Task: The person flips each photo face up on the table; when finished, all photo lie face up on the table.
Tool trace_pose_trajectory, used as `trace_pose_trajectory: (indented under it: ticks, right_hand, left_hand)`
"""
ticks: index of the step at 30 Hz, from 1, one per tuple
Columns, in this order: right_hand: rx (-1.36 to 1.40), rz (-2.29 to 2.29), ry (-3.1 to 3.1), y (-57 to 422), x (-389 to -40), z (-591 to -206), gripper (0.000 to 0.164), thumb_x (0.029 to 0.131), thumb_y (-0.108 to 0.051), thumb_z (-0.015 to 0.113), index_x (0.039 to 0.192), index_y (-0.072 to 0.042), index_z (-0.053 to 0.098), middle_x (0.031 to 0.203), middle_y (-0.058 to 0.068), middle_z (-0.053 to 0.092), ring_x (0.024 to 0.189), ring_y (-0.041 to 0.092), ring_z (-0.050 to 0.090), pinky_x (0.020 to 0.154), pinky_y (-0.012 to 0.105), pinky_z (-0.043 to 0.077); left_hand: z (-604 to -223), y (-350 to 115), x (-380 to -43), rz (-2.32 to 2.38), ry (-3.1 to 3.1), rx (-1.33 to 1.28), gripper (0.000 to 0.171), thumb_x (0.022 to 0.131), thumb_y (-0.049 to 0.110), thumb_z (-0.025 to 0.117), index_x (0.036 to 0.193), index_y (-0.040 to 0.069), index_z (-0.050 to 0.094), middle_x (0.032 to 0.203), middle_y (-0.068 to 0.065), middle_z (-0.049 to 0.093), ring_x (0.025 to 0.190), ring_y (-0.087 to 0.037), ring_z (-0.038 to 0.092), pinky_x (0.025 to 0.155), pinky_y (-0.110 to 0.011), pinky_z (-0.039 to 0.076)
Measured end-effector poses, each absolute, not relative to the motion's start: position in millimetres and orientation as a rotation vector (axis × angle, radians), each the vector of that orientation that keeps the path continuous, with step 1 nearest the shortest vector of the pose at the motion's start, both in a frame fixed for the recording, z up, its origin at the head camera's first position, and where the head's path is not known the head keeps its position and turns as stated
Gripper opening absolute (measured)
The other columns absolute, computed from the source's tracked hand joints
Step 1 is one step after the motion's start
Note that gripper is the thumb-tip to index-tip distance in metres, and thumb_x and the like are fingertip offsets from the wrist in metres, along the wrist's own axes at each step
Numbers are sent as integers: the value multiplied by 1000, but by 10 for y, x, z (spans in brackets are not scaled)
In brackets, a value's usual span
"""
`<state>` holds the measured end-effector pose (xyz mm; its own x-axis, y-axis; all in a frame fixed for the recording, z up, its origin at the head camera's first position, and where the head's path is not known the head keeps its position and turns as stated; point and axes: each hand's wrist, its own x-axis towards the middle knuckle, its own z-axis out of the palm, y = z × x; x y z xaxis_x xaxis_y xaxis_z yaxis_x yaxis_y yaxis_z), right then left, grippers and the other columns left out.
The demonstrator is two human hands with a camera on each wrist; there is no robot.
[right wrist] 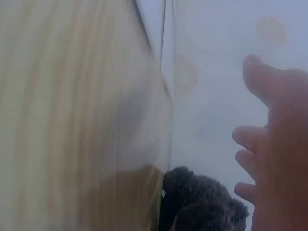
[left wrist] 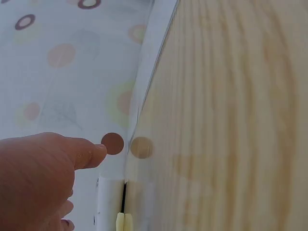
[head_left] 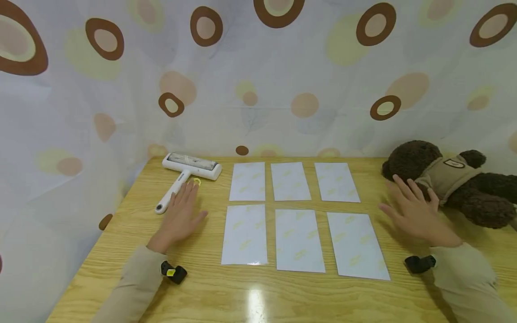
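My left hand (head_left: 180, 218) is held palm down with straight fingers over the table, its fingertips overlapping the handle of a white T-shaped lint roller (head_left: 177, 186) in the head view. My right hand (head_left: 420, 217) is spread on the other side, fingers straight, in front of a dark brown teddy bear (head_left: 456, 184) in a beige top. Neither hand holds anything. Between them lie several white rectangular cards with faint yellow marks, in two rows of three, such as a back card (head_left: 291, 181) and a front card (head_left: 300, 241). In the right wrist view the bear (right wrist: 202, 199) shows below the fingers.
The wooden table (head_left: 258, 298) ends at a wall sheet (head_left: 274, 76) patterned with brown and yellow ovals, behind and at the left. A small yellow ring (head_left: 197, 181) lies by the lint roller. Each wrist wears a black camera, like the left camera (head_left: 176, 274).
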<state>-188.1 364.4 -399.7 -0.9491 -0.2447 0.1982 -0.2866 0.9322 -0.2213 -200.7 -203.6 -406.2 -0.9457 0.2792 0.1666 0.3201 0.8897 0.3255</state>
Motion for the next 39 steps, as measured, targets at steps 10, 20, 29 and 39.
trace_pose_trajectory:
  ticks: [10,20,29,39]
  right_hand:
    - [564,387,-2848,3200,-2222,-3904,65,97,-40,53,146,-1,35,148,25,32,128,50,28,94,70,14]
    - [652,322,-2930,2620,-2559,-3833,59,98,-35,53,145,-1,38,150,22,34,133,48,30,97,68,21]
    - [739,427,-2933,2150,-2788,-3872,55,97,-27,56,143,0,40,147,21,38,132,43,34,98,66,22]
    - [862,418,-2989,1646,-3058,-3922,57,97,-33,55,144,-3,40,149,18,38,135,40,34,101,63,24]
  left_hand:
    - [-4122,-1862,-2173,-727,-2905,-514,65,95,25,58,147,-4,30,151,-25,32,140,-42,29,111,-61,25]
    - [-4161,-1702,-2392,-944,-2902,-594,55,95,20,57,140,-7,40,143,-26,42,134,-42,38,110,-54,31]
    - [-4199,-1578,-2477,-950,-2900,-591,53,94,20,58,138,-5,43,141,-24,44,134,-40,38,111,-51,31]
    - [-4219,-1393,-2540,-919,-2905,-508,49,93,22,60,133,-4,48,138,-23,46,130,-39,41,107,-51,35]
